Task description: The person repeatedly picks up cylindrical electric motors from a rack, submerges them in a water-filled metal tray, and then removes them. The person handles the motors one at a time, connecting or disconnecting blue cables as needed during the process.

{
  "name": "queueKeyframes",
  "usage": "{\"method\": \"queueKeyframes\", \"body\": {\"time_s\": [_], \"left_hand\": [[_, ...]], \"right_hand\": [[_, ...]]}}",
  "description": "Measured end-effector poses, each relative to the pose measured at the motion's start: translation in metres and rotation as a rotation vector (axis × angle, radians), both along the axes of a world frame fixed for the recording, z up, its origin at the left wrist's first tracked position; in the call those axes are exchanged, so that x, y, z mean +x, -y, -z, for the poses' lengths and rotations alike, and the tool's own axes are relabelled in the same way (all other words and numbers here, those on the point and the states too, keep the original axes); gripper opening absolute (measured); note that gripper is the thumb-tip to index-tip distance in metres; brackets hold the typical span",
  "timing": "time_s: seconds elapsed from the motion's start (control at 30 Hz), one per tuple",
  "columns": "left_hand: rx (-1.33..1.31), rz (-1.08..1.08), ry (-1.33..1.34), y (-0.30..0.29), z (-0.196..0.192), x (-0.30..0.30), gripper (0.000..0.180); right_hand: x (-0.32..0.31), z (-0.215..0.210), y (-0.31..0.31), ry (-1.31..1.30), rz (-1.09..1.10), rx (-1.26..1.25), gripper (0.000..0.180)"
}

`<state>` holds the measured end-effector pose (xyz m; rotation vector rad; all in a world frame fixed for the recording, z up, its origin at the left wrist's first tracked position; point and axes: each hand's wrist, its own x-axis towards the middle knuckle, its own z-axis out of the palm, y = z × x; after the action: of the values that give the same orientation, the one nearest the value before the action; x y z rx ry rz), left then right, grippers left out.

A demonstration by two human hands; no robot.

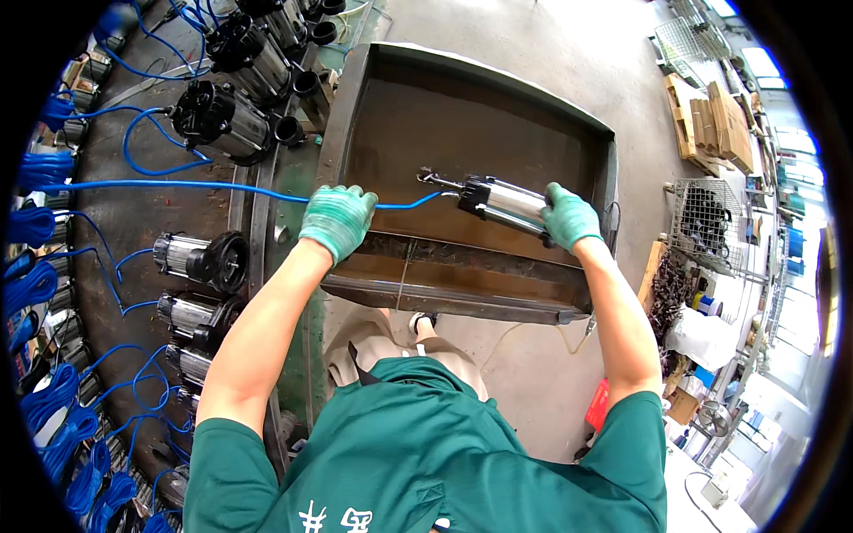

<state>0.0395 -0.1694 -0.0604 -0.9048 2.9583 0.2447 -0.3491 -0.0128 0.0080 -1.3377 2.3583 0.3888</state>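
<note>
My left hand (338, 222), in a green-coated glove, is closed around a blue cable (267, 191) at the near left corner of a dark metal tank (355, 107). That cable comes in from the left and runs on to the end of a silver and black submersible pump (508, 202). My right hand (570, 216), gloved the same way, grips the pump's right end. The pump lies nearly level over the brownish water in the tank, its left end a little higher. A small metal fitting (430, 177) sticks out beyond its black left end.
Several pumps with black ends (222, 120) stand and lie on the dark bench (133, 213) at left, with coiled blue cables (53, 391) along its far left side. At right are a wire basket (706, 218) and flattened cardboard (729, 124) on a pallet.
</note>
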Motion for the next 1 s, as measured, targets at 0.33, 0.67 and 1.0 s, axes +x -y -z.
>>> {"method": "queueKeyframes", "body": {"time_s": [0.33, 0.67, 1.0], "left_hand": [[0.164, -0.313, -0.138, 0.003, 0.025, -0.001, 0.016], [0.278, -0.486, 0.039, 0.008, 0.024, -0.015, 0.019], [0.316, -0.550, 0.134, 0.010, 0.021, -0.020, 0.024]], "right_hand": [[0.016, 0.103, 0.030, 0.023, 0.028, -0.149, 0.037], [0.020, 0.144, 0.053, 0.050, 0.027, -0.231, 0.041], [0.025, 0.113, 0.000, 0.131, 0.095, -0.411, 0.029]]}}
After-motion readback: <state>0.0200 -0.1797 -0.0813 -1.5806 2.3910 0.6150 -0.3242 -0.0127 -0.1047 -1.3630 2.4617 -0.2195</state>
